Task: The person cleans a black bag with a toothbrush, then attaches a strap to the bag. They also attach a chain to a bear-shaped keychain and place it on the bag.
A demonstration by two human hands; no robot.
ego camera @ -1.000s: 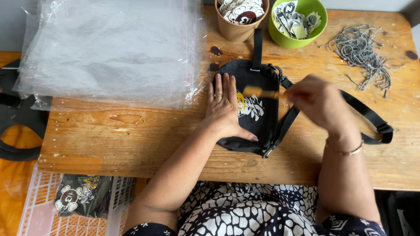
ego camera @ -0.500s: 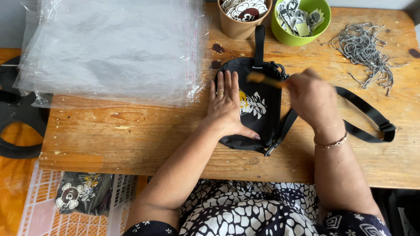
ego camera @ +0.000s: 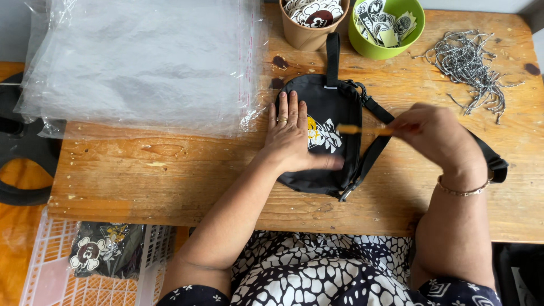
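Note:
A small black pouch bag (ego camera: 334, 99) with a white and yellow print lies on the wooden table (ego camera: 170, 175). Its black strap (ego camera: 487, 156) runs off to the right. My left hand (ego camera: 292, 133) lies flat on the bag's left half, fingers apart, a ring on one finger. Over the bag's right edge my right hand (ego camera: 433, 133), wearing a bracelet, pinches a thin orange-yellow stick-like thing (ego camera: 362, 130) that points left across the print. That hand is blurred.
A stack of clear plastic sleeves (ego camera: 141, 62) covers the table's left. At the back stand a brown cup (ego camera: 310, 31) and a green bowl (ego camera: 385, 45), both holding printed tags. Silver ball chains (ego camera: 470, 62) lie at the right. A white crate (ego camera: 62, 266) with a bagged pouch sits below left.
My right hand has shifted a little with the stick over the bag's right side. The left hand has stayed flat on the bag.

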